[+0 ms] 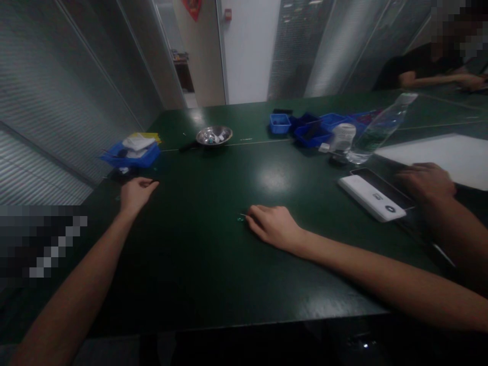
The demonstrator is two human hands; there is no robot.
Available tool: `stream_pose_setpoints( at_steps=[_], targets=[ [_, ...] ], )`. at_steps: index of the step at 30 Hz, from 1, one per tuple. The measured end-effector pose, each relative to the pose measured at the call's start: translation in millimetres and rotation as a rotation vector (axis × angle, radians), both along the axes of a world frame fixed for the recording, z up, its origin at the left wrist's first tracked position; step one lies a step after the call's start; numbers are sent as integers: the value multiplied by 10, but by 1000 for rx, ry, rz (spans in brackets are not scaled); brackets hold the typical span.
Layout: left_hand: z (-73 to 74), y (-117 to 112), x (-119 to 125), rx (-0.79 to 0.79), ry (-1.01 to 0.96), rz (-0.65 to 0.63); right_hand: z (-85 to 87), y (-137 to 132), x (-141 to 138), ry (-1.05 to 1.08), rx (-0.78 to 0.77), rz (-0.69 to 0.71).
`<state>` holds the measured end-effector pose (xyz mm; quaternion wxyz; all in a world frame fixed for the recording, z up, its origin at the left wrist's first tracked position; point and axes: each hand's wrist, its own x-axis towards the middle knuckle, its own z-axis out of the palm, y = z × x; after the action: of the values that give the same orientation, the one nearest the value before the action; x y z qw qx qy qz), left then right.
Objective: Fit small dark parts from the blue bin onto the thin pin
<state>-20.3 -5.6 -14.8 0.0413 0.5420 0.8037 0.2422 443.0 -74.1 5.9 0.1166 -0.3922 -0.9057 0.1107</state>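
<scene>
Item, small and greenish and too blurred to be identified, is seen lying on the dark green table, just left of the right hand. That hand is laid palm down with the fingers loosely curled and their tips at the item; whether it is pinched or only touched cannot be told. The left hand is held open and empty close to the table's left edge, its fingers stretched out, just short of a blue tray that is set at that edge. Bare table is left between the two hands and beyond them as far as a metal bowl. Farther right, blue bins, a white jar and a water bottle are grouped. Another person's hand is rested by a white power bank near the right side
</scene>
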Motion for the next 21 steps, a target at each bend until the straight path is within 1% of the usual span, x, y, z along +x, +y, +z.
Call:
stream_pose_setpoints(
  at_steps=[7, 10, 12, 15, 19, 21],
  targets=[
    [5, 4, 9, 32, 21, -21, -24, 6, 1, 11, 12, 3],
    [8, -4, 47, 91, 107, -52, -11, 6, 5, 15, 15, 2],
    [30, -24, 144, 165, 186, -96, -2, 6, 7, 13, 10, 4],
    [95, -86, 437, 226, 212, -230, 3, 7, 8, 16, 7, 4],
    [186, -240, 1012, 226, 128, -480, -7, 12, 10, 11, 6, 2],
    [209, -337, 1301, 196, 87, -603, -11, 13, 10, 9, 9, 3]
  ],
)
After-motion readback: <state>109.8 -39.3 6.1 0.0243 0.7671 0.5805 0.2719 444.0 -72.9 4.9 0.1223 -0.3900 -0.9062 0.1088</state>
